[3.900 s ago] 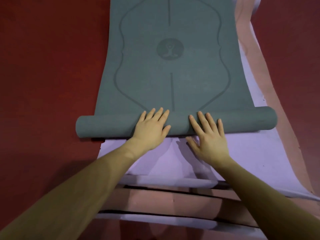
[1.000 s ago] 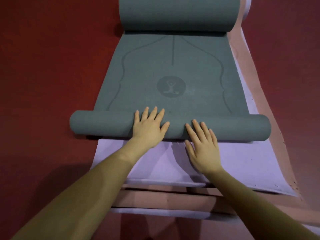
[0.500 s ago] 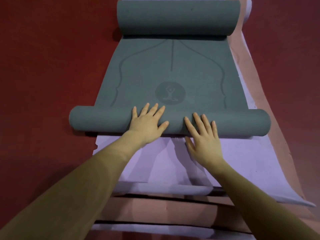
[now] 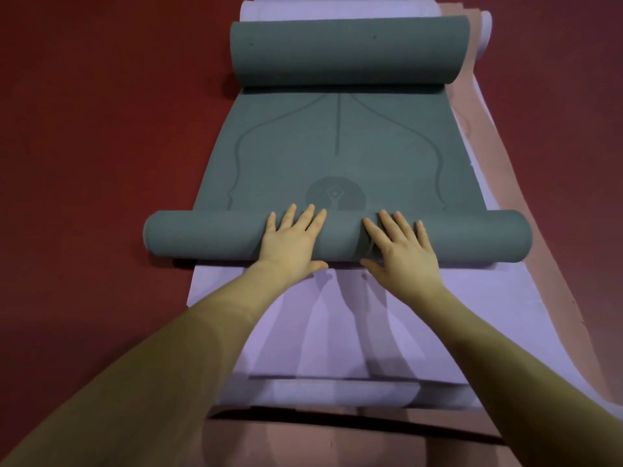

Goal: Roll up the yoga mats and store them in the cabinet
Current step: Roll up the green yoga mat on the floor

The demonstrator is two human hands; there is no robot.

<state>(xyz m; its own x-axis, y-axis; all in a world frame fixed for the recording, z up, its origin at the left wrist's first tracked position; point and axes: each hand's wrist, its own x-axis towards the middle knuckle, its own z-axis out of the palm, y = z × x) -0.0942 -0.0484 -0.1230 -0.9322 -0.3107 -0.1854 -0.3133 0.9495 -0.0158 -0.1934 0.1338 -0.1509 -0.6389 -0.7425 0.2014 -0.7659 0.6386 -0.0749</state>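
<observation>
Grey-green yoga mat (image 4: 337, 156) partly rolled, lying on top of a stack of flat mats on a red floor (image 4: 101, 129). Near roll (image 4: 209, 239) pressed from above by left hand (image 4: 291, 242) and right hand (image 4: 401, 251), both flat, fingers straight and spread, gripping nothing. Palms set close either side of the roll's middle, probably to drive both ends forward evenly and keep the winding tight. Printed round emblem (image 4: 335, 197) just ahead of the fingertips, at the roll's leading edge. Far end of the same mat curled back on itself into a loose second roll (image 4: 347, 52), squarely in the path; likely to need flattening or tucking in before the near roll reaches it. Beneath: a lilac mat (image 4: 303, 332), then a pink mat (image 4: 526, 230) showing along the right edge and at the near end. No cabinet in view; storing not yet begun.
</observation>
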